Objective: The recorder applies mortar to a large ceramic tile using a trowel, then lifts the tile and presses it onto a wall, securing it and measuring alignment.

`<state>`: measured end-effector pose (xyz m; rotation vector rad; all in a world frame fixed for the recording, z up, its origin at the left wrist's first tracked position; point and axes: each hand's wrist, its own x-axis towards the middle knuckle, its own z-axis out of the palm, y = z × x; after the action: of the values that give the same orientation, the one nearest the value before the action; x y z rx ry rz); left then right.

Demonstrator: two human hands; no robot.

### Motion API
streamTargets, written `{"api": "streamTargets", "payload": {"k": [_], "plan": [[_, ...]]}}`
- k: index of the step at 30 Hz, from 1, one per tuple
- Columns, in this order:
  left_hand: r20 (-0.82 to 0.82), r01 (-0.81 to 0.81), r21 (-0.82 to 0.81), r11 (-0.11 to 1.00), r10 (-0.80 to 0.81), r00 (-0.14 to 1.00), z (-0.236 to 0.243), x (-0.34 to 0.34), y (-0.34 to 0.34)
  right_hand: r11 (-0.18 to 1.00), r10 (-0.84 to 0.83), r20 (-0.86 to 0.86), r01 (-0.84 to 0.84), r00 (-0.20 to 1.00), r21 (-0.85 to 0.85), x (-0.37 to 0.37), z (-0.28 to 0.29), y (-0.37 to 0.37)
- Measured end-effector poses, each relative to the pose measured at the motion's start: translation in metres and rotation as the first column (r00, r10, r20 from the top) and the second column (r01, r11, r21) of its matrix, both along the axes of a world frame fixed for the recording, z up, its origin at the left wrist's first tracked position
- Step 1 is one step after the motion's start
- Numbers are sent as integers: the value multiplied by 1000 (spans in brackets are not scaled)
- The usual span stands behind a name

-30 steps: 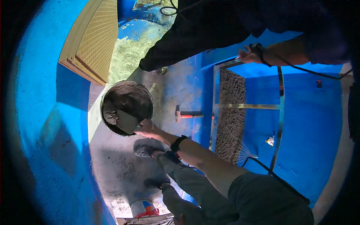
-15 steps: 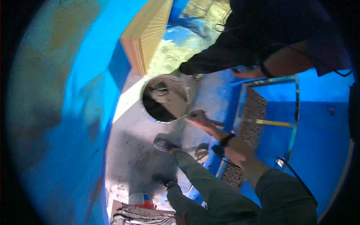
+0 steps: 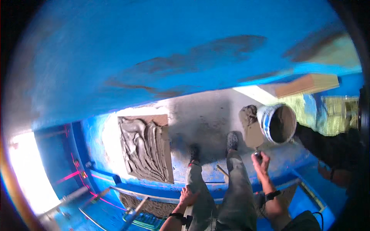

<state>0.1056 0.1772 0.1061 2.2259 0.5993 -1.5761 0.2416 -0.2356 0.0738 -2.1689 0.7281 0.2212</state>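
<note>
My right hand (image 3: 261,161) is closed round the handle of a trowel (image 3: 253,135). A lump of grey mortar (image 3: 251,112) sits toward the blade's far end. The trowel is out of the bucket (image 3: 266,122), just left of it; the bucket is white and blue, and its mouth faces right. My left hand (image 3: 189,195) lies on my left leg near the knee, fingers out, holding nothing that I can see. Ahead on the left, a brown rectangular tile (image 3: 166,156) lies on the floor, covered in wavy, ridged grey mortar.
A stack of boards or boxes (image 3: 308,84) stands behind the bucket by the blue wall (image 3: 185,57). At the right, another person's dark-clothed leg (image 3: 322,144) is close to the bucket. A metal frame (image 3: 150,196) runs along the near side. Bright light enters at far left.
My view has swung left to the mortar-covered tile. The trowel has come out of the bucket with mortar on it. My left hand now shows clearly on my leg.
</note>
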Motion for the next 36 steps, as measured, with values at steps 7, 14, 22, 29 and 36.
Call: {"api": "streamTargets", "payload": {"k": [7,14,22,29,36], "plan": [[99,-390,70,918,382,919,2,-90,59,914,322,184,-356,929,196,50,26,281],[195,-561,-66,825,562,804,0,-119,82,776,631,138,-625,764,-87,62,-84,461],[89,-639,-76,765,644,760,1,-125,115,646,756,-51,-756,653,-109,95,-49,551],[48,-651,-130,748,660,749,-2,-131,145,21,862,-409,-826,301,-563,97,-102,583],[41,-652,-150,743,664,747,-11,-142,154,434,617,-552,-828,561,-357,91,-81,549]]}}
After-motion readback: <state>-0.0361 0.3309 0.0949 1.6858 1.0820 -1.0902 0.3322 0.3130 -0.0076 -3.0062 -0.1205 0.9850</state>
